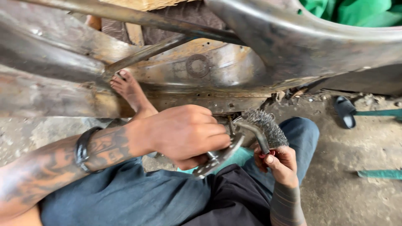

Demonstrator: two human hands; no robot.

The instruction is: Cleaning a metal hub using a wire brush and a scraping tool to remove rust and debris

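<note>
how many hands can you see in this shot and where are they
2. The left hand is in the middle, gripping a flat metal wrench. The right hand is just right of it, lower, holding the wire wheel brush. Other hands may be out of view.

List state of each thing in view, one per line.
left hand: closed on flat metal spanner
right hand: gripping wire wheel brush
wire wheel brush: held, bristles splayed
rusty metal body shell: bare, rust-stained
sandal: lying on the ground
bare foot: propped on shell

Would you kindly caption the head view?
Left hand grips a spanner; right hand holds a wire wheel brush.
</note>
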